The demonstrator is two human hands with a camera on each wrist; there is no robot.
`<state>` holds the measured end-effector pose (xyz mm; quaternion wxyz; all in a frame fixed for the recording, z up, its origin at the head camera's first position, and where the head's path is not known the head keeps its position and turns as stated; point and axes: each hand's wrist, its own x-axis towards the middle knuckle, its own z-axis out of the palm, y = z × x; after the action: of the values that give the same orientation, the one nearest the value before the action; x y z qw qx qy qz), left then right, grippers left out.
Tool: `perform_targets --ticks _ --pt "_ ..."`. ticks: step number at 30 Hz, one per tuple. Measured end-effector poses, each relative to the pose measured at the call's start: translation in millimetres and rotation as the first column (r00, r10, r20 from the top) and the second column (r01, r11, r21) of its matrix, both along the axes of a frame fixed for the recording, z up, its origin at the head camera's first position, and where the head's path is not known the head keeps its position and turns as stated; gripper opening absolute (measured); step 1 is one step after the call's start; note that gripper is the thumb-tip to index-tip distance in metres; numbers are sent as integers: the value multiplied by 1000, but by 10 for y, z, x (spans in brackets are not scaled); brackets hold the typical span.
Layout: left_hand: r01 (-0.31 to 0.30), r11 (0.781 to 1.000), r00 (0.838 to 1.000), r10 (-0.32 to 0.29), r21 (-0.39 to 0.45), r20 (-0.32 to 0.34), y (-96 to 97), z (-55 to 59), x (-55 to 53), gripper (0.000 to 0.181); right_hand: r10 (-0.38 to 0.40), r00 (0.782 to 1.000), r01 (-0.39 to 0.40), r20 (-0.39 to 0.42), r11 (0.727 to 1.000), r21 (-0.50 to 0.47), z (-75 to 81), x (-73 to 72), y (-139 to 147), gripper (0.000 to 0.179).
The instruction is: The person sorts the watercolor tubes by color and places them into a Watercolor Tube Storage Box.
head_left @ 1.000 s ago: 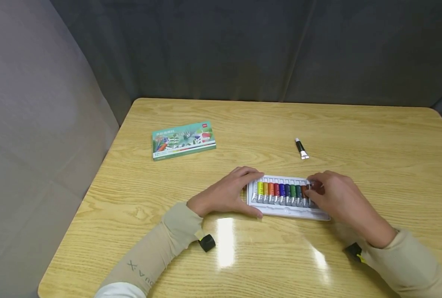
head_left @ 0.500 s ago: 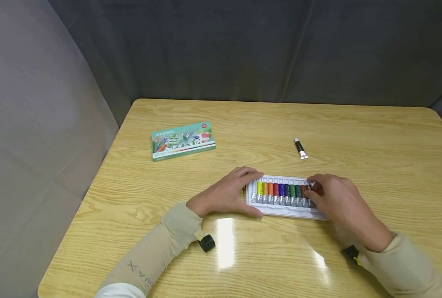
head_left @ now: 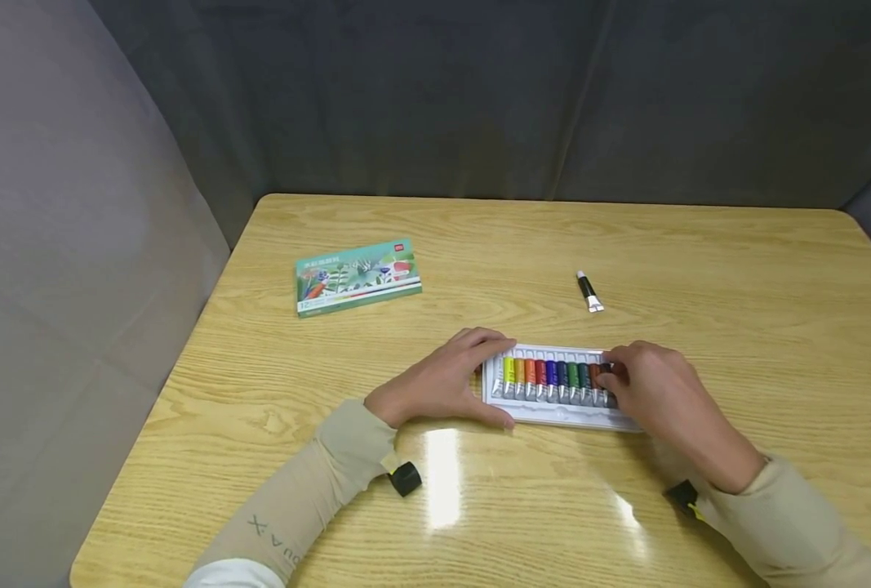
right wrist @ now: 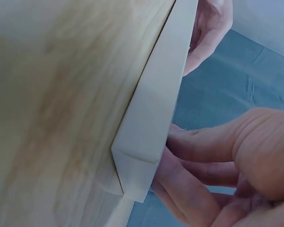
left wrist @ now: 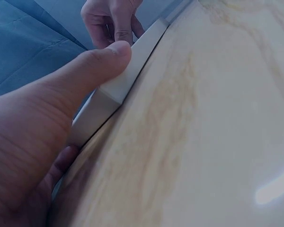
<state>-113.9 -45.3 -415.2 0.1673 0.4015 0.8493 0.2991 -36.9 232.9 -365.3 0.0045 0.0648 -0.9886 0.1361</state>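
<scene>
A white plastic tray point(head_left: 563, 414) lies on the table in the head view, with a row of coloured paint tubes point(head_left: 552, 380) side by side in it. My left hand point(head_left: 446, 382) grips its left end, thumb at the near edge and fingers at the far edge. At the right end, the curled thumb and index finger of my right hand point(head_left: 666, 392) pinch a dark paint tube point(head_left: 606, 369), mostly covered by the fingers. Both wrist views show the tray's pale side wall point(right wrist: 151, 99), but the tubes are hidden there. Beyond the tray lies a separate black paint tube point(head_left: 587, 288).
A flat green illustrated box point(head_left: 358, 278) lies at the back left of the wooden table point(head_left: 273, 367). Dark cloth point(head_left: 420, 98) hangs behind the far edge, and a grey curtain point(head_left: 75, 245) hangs on the left.
The right hand and wrist have shifted slightly left at the tray's right end. The left hand keeps its hold on the tray. The whole view has drifted a little.
</scene>
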Motion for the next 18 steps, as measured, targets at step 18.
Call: perform_targets --ticks 18 --pt "-5 1000 1000 5 -8 6 7 3 5 108 3 999 -3 40 1000 7 36 10 -1 21"
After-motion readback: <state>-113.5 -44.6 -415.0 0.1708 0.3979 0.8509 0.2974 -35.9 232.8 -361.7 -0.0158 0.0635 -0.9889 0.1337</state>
